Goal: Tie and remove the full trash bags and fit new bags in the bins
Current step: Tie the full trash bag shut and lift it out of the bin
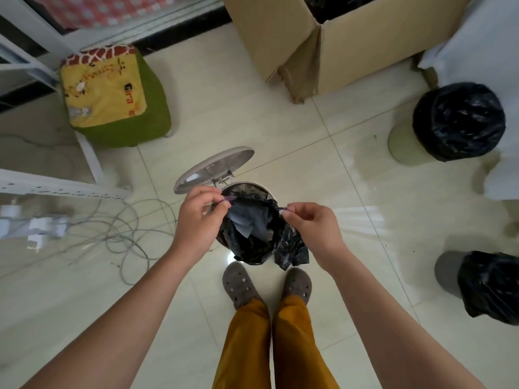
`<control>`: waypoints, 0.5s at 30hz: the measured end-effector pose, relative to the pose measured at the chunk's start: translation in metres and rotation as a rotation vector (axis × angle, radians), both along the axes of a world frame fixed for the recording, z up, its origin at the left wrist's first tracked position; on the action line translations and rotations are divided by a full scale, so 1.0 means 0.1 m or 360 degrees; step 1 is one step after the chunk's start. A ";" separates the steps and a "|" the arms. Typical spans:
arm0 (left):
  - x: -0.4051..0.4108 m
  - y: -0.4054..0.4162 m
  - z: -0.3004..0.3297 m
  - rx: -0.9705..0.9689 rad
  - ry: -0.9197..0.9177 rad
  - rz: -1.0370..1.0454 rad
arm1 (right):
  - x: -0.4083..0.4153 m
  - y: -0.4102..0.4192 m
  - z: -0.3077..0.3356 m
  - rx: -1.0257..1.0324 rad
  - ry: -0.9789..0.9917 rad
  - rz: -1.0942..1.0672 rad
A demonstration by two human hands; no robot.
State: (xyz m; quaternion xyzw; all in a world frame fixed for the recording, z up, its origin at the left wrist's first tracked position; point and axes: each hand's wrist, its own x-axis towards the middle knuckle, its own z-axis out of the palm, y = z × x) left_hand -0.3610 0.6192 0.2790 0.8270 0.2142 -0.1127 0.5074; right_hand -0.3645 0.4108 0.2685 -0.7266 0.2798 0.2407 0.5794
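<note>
Your left hand and right hand each pinch a purple drawstring; the bag hangs between your fingers, mouth gaping, half inside the bin.

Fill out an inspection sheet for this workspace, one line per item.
Surface: glossy pale tiled floor.
Job's things: pedal bin, lid raised; black bag in it holds paper; two more black-bagged bins at right.
Clutter: cardboard box, giraffe-print stool.
Grippers: left hand and right hand each pinch a purple drawstring.
Cables: grey cables and white plugs at left.
Surroundings: white furniture at both edges.
</note>
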 end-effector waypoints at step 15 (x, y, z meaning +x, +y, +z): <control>-0.20 -0.24 0.38 -0.0436 0.0028 0.0111 | 0.06 -0.01 0.20 0.0177 -0.0108 0.0122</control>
